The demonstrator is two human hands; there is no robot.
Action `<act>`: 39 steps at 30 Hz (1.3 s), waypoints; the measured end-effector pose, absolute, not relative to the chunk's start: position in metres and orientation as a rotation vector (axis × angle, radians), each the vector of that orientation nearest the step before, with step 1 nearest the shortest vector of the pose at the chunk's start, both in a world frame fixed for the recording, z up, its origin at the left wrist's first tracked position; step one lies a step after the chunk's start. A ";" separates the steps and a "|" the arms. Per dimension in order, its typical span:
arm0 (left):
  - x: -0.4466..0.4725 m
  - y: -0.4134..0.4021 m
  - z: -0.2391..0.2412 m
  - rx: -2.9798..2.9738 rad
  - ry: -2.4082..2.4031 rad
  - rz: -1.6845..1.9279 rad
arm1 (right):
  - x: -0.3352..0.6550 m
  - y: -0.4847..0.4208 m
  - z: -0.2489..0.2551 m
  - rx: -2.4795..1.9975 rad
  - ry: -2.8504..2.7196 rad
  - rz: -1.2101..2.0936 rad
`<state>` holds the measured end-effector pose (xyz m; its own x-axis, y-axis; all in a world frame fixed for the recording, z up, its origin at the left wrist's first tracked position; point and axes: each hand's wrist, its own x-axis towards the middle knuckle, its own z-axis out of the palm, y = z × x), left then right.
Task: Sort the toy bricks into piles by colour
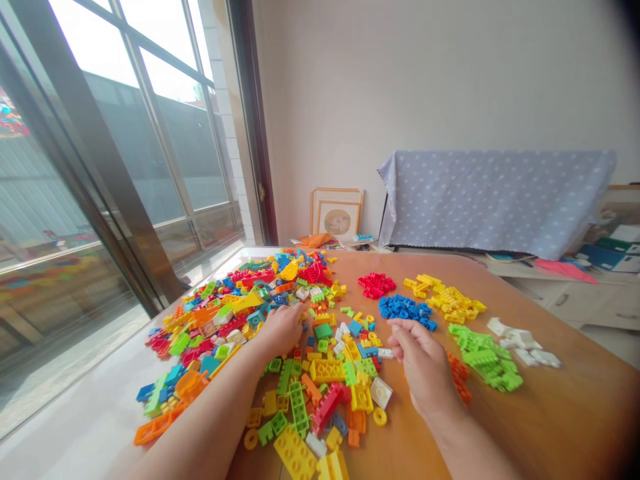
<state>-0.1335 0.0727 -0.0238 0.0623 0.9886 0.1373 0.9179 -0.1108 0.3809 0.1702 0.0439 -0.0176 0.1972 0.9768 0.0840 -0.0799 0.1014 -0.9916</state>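
A big mixed heap of plastic building bricks [260, 320] covers the left half of a wooden table [550, 413]. My left hand [281, 330] rests on the heap with its fingers curled down among the bricks; whether it grips one is hidden. My right hand [423, 363] hovers beside the heap, fingers pinched together near a small white piece [385, 353]. Sorted piles lie beyond it: red bricks [376, 285], blue bricks [406, 310], yellow bricks [447, 298], green bricks [487, 359], white bricks [523, 341]. Orange bricks [459, 379] peek out behind my right hand.
A large window [125, 147] runs along the left. A cloth-covered piece of furniture [500, 200] and a framed picture [337, 215] stand against the far wall. Books and papers [607, 257] lie at the right edge.
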 end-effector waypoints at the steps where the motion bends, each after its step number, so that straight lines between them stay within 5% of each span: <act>1: -0.135 0.074 -0.024 2.104 1.914 0.592 | 0.170 0.044 -0.017 -1.160 -1.046 1.038; 10: -0.147 0.076 0.003 1.493 1.700 1.457 | 0.170 0.045 -0.024 -1.169 -1.136 0.968; 21: -0.150 0.052 0.064 1.145 1.612 1.872 | 0.164 0.032 -0.021 -1.163 -1.346 0.806; 26: -0.151 0.051 0.045 1.406 1.997 1.617 | 0.158 0.027 -0.021 -1.201 -1.485 0.756; 32: -0.146 0.042 0.014 2.042 2.516 0.642 | 0.157 0.027 -0.024 -1.208 -1.542 0.713; 39: -0.147 0.046 0.001 2.083 2.572 0.370 | 0.157 0.028 -0.025 -1.204 -1.551 0.720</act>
<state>-0.1469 0.0460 0.0007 -0.2067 0.9367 0.2827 0.9784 0.1999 0.0530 0.1573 0.0281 -0.0245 -0.0013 0.9380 0.3468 0.3406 0.3264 -0.8817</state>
